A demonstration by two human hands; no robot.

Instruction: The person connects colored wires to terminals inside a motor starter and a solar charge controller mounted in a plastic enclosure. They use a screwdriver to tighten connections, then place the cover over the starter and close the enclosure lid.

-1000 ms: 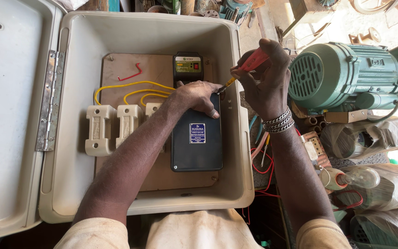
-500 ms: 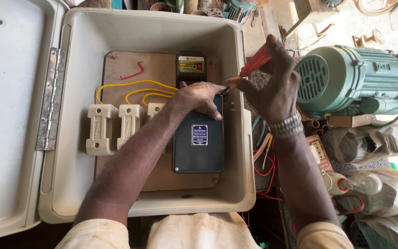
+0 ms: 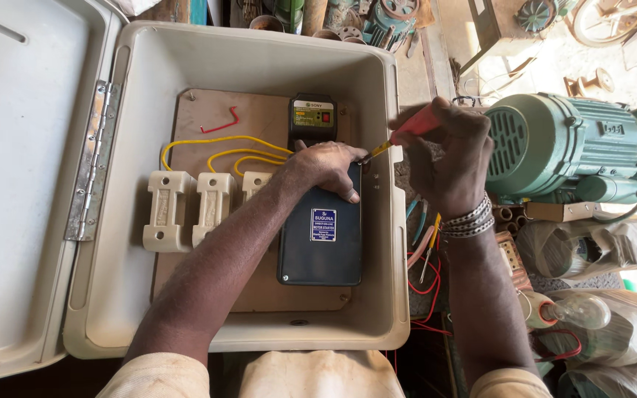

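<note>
**Screwdriver tip down at the top corner of the dark box**

We see a big cream cabinet [image 3: 259, 59] lying open, its lid [image 3: 23, 184] swung out to the left. Since a moment ago the view has drawn closer and our right hand [image 3: 447, 158] has lowered, so the screwdriver [image 3: 399, 136] now slants down with its yellow tip at the upper right corner of the dark box [image 3: 320, 236]. That reads to us as the tip settling onto a fastening there. The right fingers are closed around the red handle. Our left hand [image 3: 329, 166] lies flat on the box's top edge, fingers spread and pressing, gripping nothing.

The box sits on a wooden board [image 3: 208, 114] beside three pale fuse holders [image 3: 193, 206] and yellow wires [image 3: 215, 144]. Right of the cabinet stand a green motor [image 3: 576, 147], loose red wires [image 3: 425, 284] and a bulb [image 3: 576, 309], in a cluttered workshop.
</note>
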